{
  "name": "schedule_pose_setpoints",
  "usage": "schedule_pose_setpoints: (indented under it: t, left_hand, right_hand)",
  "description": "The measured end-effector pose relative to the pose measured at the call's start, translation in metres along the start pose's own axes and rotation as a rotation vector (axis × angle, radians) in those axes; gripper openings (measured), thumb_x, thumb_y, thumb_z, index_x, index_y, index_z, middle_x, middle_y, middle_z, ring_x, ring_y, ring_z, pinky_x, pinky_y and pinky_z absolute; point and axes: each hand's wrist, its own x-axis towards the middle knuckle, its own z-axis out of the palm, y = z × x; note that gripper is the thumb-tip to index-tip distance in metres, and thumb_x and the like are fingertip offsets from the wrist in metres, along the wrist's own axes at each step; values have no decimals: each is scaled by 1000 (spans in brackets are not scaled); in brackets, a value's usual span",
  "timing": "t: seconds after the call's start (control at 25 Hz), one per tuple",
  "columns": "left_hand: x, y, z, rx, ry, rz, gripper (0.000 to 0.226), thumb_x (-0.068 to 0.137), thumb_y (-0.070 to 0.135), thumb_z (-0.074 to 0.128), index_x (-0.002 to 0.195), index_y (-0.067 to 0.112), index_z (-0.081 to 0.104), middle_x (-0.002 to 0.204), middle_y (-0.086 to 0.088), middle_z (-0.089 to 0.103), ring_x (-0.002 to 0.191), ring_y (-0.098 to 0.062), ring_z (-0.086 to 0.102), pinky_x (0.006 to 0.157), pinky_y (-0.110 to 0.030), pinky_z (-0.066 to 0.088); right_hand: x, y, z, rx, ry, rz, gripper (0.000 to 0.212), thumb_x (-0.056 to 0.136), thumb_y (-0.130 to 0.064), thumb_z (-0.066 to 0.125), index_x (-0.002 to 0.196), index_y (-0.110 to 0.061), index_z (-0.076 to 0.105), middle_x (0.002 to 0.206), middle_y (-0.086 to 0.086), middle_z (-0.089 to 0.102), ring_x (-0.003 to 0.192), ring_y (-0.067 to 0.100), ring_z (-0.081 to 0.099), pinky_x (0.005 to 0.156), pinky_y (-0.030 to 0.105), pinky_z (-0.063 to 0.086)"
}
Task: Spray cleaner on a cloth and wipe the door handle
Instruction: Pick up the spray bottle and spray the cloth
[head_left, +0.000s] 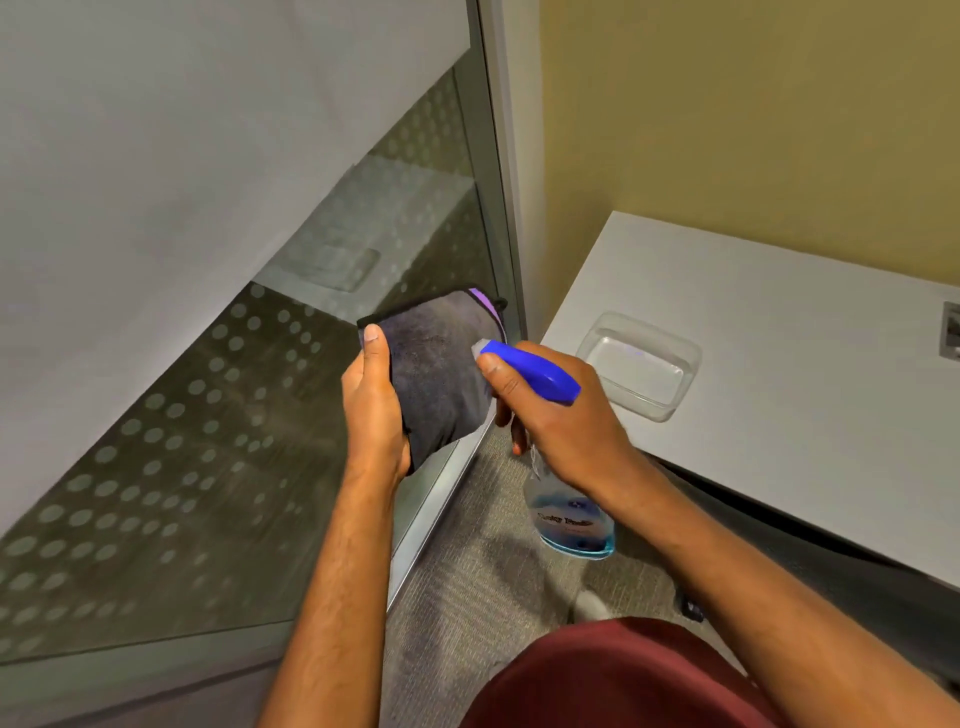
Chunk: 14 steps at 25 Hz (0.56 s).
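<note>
Grey carpet (467, 597) and a frosted glass partition (208, 415) back the work; no door handle is in view. Right hand (561, 415) is closed around the spray bottle (571, 519), nozzle (480, 349) aimed left, just beside the dark cloth (436, 374). Left hand (374, 410) grips that cloth by 1 edge, face toward the nozzle.

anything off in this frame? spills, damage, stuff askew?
Nothing stands out. Left hand holds the dark cloth flat; right hand aims the spray bottle nozzle at it. Clear tray sits flat on the table. No spill visible.
</note>
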Motion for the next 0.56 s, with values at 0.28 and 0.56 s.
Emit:
schedule_pose_setpoints:
  t: [0.28,0.56]
  left_hand:
    - [2,7,-11,-29,-19,36,38,113,40,48,107,16,77,107,-2,82,103,-16,78,79,-27,63]
    - [-3,6,-18,-58,-30,51,41,105,48,55,105,17,81,113,-5,81,110,-21,77,89,-33,64]
  right_hand:
    - [1,-3,6,-90,72,-54,39,99,-61,57,85,-26,66,73,0,71,50,16,68,53,36,59]
    - [4,-7,5,-80,124,-36,62,93,-75,53,79,-16,65,67,8,66,50,19,64,54,44,57]
